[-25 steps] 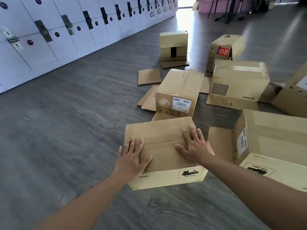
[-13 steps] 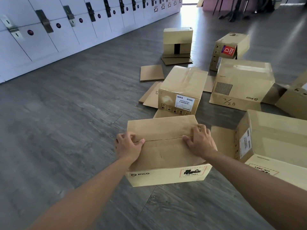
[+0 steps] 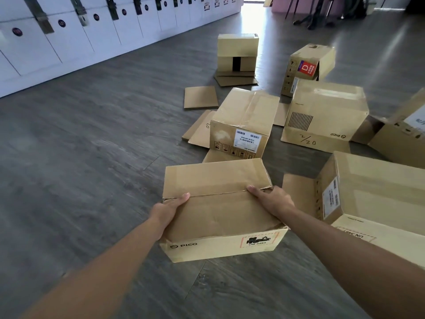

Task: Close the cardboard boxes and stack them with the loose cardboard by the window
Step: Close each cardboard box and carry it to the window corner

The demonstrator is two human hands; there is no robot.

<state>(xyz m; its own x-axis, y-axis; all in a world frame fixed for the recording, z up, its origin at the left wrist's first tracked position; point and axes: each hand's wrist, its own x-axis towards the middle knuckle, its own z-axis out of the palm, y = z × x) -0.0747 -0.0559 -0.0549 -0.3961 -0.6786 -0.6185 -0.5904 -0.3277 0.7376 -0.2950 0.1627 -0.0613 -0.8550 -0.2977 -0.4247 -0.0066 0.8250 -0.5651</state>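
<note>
Change since a second ago: both hands have slid from lying flat on the top flaps to the box's ends; the view has drawn nearer.

Item 1, box [image 3: 220, 210]: on the floor [image 3: 80, 169] directly in front of the person, flaps folded down and meeting at a seam across the top, so judged closed but unsealed. "PICO" print on the near face.

Item 2, left hand [image 3: 169, 209]: grips the box's left end, thumb lying on top by the seam, fingers hidden down the side.

Item 3, right hand [image 3: 271, 200]: grips the right end likewise, thumb on the seam. Paired end grips hold the flaps shut and suit a lift.

Item 4, other boxes: several beyond, one [image 3: 241, 125] just behind; another [image 3: 377, 194] at right lies on its side, open.

Item 5, loose cardboard [image 3: 200, 97]: flat sheets on the floor among them.

Item 6, lockers [image 3: 92, 31]: along the left wall.

Window: brightness at far end; not clearly seen.
</note>
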